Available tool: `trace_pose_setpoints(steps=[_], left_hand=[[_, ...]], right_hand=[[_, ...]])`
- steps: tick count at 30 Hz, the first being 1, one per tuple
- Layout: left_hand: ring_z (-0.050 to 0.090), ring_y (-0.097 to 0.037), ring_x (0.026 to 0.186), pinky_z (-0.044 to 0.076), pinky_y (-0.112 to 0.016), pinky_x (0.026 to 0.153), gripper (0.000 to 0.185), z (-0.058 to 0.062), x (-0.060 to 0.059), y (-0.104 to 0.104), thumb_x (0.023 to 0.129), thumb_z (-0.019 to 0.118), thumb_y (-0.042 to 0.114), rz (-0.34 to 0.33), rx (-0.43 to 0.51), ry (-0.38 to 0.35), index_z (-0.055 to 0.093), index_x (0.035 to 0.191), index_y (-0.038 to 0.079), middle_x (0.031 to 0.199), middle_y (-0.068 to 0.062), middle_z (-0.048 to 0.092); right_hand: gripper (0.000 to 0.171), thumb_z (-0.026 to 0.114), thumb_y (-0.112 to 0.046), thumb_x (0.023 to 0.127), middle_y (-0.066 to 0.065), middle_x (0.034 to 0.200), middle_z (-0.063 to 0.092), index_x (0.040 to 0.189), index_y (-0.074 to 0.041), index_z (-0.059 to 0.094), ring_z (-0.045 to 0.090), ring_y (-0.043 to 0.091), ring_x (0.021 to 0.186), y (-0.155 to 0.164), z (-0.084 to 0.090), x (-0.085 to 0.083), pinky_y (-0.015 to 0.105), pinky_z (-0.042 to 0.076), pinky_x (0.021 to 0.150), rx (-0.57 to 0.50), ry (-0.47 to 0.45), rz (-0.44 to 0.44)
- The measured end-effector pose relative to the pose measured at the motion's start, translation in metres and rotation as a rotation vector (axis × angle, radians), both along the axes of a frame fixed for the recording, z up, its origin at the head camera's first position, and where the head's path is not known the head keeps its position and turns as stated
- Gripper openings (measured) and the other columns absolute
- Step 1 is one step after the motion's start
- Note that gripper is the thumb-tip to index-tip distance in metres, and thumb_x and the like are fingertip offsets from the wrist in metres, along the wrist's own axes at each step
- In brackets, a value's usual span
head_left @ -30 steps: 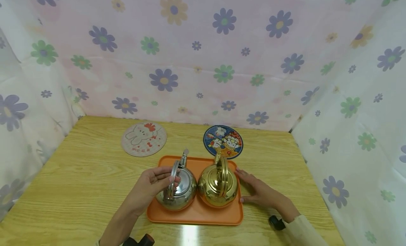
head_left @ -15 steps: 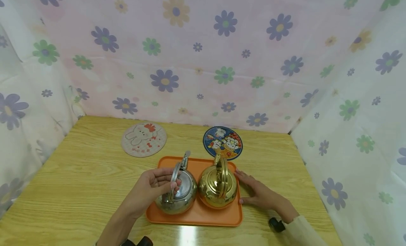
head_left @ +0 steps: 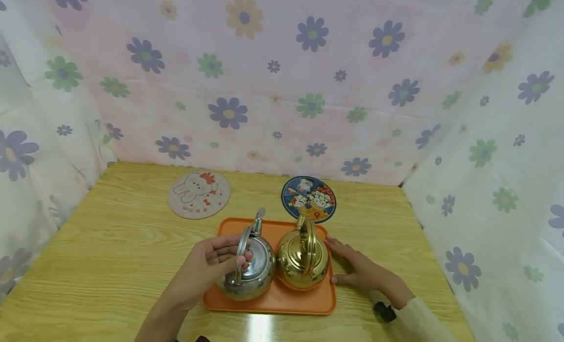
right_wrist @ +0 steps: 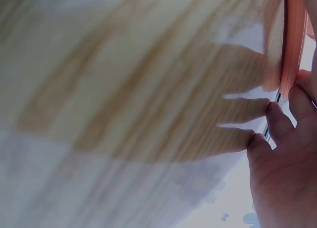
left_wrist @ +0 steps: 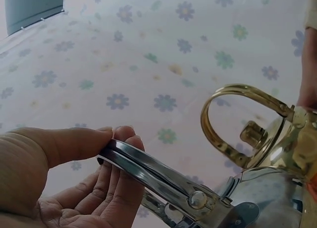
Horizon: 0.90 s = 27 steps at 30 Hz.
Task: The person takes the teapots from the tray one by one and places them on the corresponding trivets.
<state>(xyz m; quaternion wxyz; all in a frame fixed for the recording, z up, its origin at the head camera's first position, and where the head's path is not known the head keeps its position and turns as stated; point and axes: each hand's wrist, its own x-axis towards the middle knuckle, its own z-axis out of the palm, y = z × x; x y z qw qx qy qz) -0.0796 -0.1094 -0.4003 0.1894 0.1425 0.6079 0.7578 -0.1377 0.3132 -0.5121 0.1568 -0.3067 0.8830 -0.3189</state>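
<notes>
the left hand (head_left: 203, 264) pinches the handle (left_wrist: 163, 181) of the silver kettle (head_left: 254, 287) between thumb and fingers. the right hand (head_left: 360, 269) is spread, thumb apart from the fingers, fingertips against the right rim of the orange tray (head_left: 282, 304); a dark band (head_left: 384, 311) and a pale sleeve (head_left: 425, 325) follow behind it.

the silver kettle is over the tray's left half, its base hidden from sight, so whether it rests there i cannot tell. its metal is polished and mirror-like, the body round, the handle a smooth, ridged arch. its spout points away from the person and slightly right, and the handle runs along that same near-to-far axis.

just beside it on the right, the gold kettle (head_left: 288, 269) has the same round, glossy form, its spout also aimed away. the tray is smooth, a rectangle with rounded corners, its long axis left to right.

beyond lie two flat round mats, a pale rabbit mat (head_left: 199, 197) and a dark blue mat (head_left: 308, 196), on the wood-grained desk (head_left: 110, 244). soft flower-printed cloth (head_left: 282, 114) hangs around.
</notes>
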Motion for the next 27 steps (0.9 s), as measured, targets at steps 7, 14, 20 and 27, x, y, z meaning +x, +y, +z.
trace_pose_setpoints(steps=[7, 14, 20, 27], left_hand=[[0.072, -0.02, 0.102, 0.06, -0.03, 0.088, 0.052, 0.005, 0.006, 0.001, 0.099, 0.064, 0.003, 0.009, 0.002, 0.071, 0.042, 0.138, -0.023, 0.113, -0.015, 0.068], [0.072, -0.017, 0.098, 0.06, -0.029, 0.088, 0.053, 0.01, 0.018, -0.001, 0.1, 0.062, 0.002, 0.035, -0.003, 0.075, 0.039, 0.141, -0.023, 0.114, -0.014, 0.07], [0.072, -0.019, 0.1, 0.058, -0.027, 0.091, 0.055, 0.015, 0.024, -0.006, 0.101, 0.062, 0.006, 0.055, -0.065, 0.029, 0.039, 0.146, -0.017, 0.117, -0.015, 0.068], [0.072, -0.02, 0.1, 0.058, -0.025, 0.089, 0.054, 0.018, 0.026, -0.01, 0.1, 0.063, 0.003, 0.111, -0.111, 0.054, 0.041, 0.145, -0.015, 0.116, -0.013, 0.069]], right_hand=[[0.092, 0.076, -0.045, 0.09, 0.009, 0.17, 0.018, 0.163, -0.021, 0.026, 0.018, 0.039, 0.154, 0.001, -0.001, -0.001, 0.071, 0.014, 0.118, -0.012, -0.007, -0.003], [0.091, 0.076, -0.044, 0.09, 0.008, 0.17, 0.018, 0.163, -0.021, 0.026, 0.018, 0.038, 0.155, 0.001, -0.002, -0.001, 0.071, 0.013, 0.118, -0.017, -0.017, -0.004], [0.092, 0.077, -0.044, 0.089, 0.009, 0.17, 0.018, 0.163, -0.02, 0.027, 0.018, 0.037, 0.155, -0.001, 0.002, -0.001, 0.071, 0.014, 0.119, -0.013, -0.017, -0.005], [0.093, 0.077, -0.044, 0.089, 0.009, 0.17, 0.019, 0.163, -0.017, 0.027, 0.018, 0.038, 0.155, -0.001, 0.003, 0.0, 0.07, 0.015, 0.119, -0.018, -0.023, -0.006]])
